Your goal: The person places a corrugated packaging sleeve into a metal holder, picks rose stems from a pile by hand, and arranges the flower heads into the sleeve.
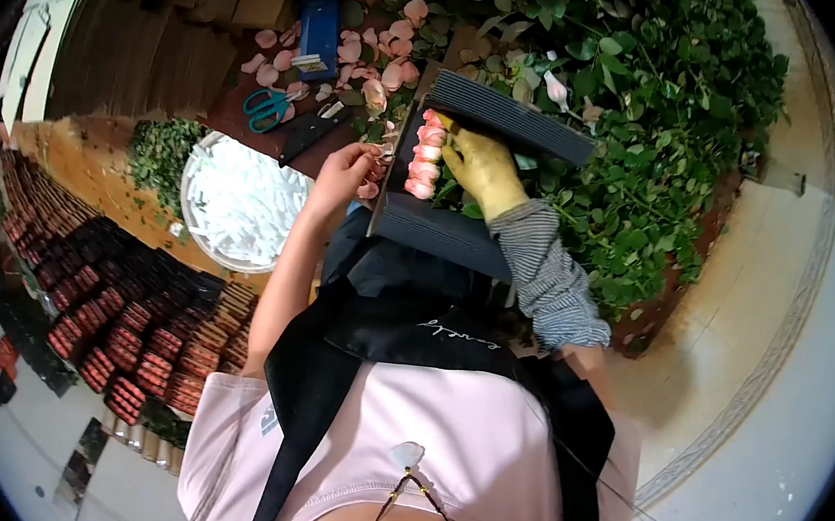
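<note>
Pink roses (425, 161) lie in a row on dark corrugated wrapping (450, 236), which is folded up along both sides like an open box. My right hand (484, 172), in a yellow glove with a grey knitted sleeve, rests beside the row on the stem side, fingers apart and fingertips near the upper blooms. My bare left hand (350, 172) is at the left edge of the wrapping, its fingers pinched together near loose pink petals (368, 190). Anything between those fingers is too small to tell.
Teal scissors (267, 110), a black tool (307, 133) and a blue tape dispenser (319, 35) lie behind left. A basin of white pieces (245, 202) stands left. Leafy rose stems (641, 131) pile up at right. Wrapped bundles (130, 318) stand in rows at lower left.
</note>
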A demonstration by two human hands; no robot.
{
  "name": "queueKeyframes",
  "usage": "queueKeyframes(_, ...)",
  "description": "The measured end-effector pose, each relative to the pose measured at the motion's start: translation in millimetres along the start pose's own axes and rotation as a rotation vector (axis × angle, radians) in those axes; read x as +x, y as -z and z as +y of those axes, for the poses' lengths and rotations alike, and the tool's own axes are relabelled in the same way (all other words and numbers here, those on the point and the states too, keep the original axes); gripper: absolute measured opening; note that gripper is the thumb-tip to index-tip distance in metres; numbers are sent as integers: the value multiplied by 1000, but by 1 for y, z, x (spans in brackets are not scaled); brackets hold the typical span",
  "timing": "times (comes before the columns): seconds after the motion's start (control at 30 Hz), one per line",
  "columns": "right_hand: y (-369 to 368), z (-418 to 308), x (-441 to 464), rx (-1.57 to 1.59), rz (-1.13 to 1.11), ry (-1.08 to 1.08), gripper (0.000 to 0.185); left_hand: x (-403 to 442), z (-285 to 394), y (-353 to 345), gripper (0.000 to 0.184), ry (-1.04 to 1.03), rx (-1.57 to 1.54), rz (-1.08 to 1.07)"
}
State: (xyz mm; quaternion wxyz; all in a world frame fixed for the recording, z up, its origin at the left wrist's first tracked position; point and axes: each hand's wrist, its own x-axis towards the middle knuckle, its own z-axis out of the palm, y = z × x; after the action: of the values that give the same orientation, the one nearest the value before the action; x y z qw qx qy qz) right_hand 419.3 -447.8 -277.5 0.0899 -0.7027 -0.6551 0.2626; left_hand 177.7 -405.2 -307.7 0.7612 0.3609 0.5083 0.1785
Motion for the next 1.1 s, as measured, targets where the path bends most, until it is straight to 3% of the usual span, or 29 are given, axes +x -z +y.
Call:
queueKeyframes(0.07, 14, -5, -9, 123, 81, 111, 30, 0, -13, 2, 19, -20, 28, 4)
queueKeyframes(0.1, 34, -18, -15, 178, 23, 69, 37, -1, -16, 0, 19, -45, 63, 23)
queueKeyframes(0.2, 41, -16, -25, 248, 33, 160, 34, 3, -29, -4, 19, -49, 69, 31)
queueKeyframes(0.3, 19, -6, -27, -224, -189, 183, 25, 11, -33, -14, 23, -114, 189, -28)
queueKeyframes(0.37, 3, -10, -17, -399, -616, 121, 43, 13, -34, -22, 27, -67, 285, -132)
queueKeyframes(0.4, -9, -12, -12, -458, -599, 124, 41, 16, -35, -23, 29, -47, 174, -127)
queueKeyframes(0.77, -18, -3, -17, -341, -310, 268, 40, 10, -42, -23, 31, -148, 253, -96)
queueKeyframes(0.9, -17, -1, -17, -302, -338, 243, 41, 15, -52, -19, 31, -164, 254, -94)
queueKeyframes(0.97, -16, -1, -18, -299, -215, 340, 43, 14, -52, -23, 29, -195, 246, -61)
queueKeyframes(1.0, -12, -5, -18, -360, -153, 323, 27, 13, -49, -24, 28, -225, 239, -21)
queueKeyframes(1.03, -10, -10, -17, -367, -143, 326, 27, 13, -44, -24, 28, -238, 240, -22)
queueKeyframes(1.1, -4, -15, -12, -400, -367, 220, 23, 11, -22, -27, 21, -259, 651, 85)
